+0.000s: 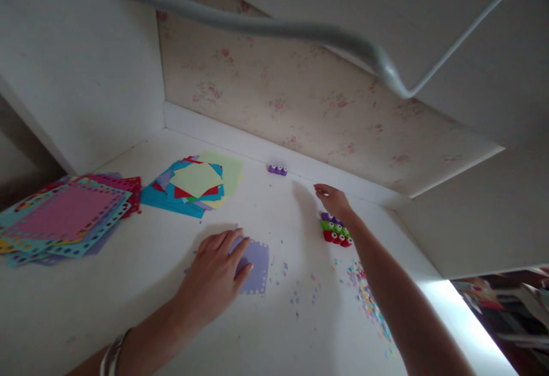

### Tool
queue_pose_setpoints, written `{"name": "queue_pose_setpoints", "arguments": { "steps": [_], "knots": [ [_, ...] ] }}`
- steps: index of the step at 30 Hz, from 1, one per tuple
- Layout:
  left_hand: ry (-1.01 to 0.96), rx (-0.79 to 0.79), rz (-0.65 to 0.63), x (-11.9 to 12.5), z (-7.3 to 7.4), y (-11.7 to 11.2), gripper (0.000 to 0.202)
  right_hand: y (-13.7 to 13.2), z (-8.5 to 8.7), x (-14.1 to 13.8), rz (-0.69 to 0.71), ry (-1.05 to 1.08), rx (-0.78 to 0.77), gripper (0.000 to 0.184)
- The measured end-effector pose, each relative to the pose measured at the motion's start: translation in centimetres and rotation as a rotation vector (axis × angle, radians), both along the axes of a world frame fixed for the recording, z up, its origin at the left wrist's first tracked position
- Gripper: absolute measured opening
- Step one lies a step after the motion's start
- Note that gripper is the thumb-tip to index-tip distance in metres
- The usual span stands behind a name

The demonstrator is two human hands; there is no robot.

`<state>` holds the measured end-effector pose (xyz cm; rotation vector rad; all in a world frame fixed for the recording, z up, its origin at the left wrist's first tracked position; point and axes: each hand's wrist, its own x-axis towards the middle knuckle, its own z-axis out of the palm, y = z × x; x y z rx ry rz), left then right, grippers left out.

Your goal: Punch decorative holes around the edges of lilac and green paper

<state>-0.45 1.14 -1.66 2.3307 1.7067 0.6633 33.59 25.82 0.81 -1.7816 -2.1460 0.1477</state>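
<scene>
My left hand [221, 264] lies with fingers spread on a lilac paper sheet [257, 264], whose visible edges carry rows of small punched holes. Part of that sheet is hidden under the hand. Above the table near the back wall, my right hand [333, 200] has loosely bent fingers, with a small gap between thumb and fingers and nothing visible in them. Just below it sits a cluster of small paper punches [337, 230] in purple, green and red, partly behind my right wrist. A short row of purple paper punches [278, 170] stands against the back edge, left of my right hand.
Punched sheets [72, 210] are piled at the left. Beside them is a stack of plain coloured paper [197, 180]. Colourful confetti [369, 299] lies under my right forearm, with lilac bits scattered mid-table. A pale cable [274, 26] hangs across the top.
</scene>
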Motion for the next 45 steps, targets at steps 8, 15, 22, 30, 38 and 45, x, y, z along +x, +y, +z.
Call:
{"name": "queue_pose_setpoints", "arguments": {
  "steps": [8,15,22,30,38,45],
  "knots": [
    [0.0,-0.064,-0.013,-0.5,-0.4,0.5,0.054,4.5,-2.7,-10.1,0.197,-0.021,0.004,0.05],
    [-0.118,-0.152,-0.01,-1.1,0.6,0.9,0.056,6.0,-1.6,-12.4,0.19,-0.065,-0.046,0.032],
    [-0.264,-0.203,0.017,-1.4,0.8,0.9,0.038,2.2,-0.1,-11.8,0.159,0.018,-0.094,0.017],
    [-0.582,-0.281,0.012,-0.9,1.0,1.5,0.052,-15.0,-3.0,-11.2,0.155,0.571,-0.192,0.036],
    [-0.737,-0.454,-0.021,-0.6,1.6,1.7,0.044,-23.0,-4.1,-11.1,0.24,0.809,-0.159,0.031],
    [-0.758,-0.498,-0.01,-0.6,1.7,1.7,0.047,-22.9,-3.8,-11.2,0.28,0.844,-0.143,0.028]
  ]
}}
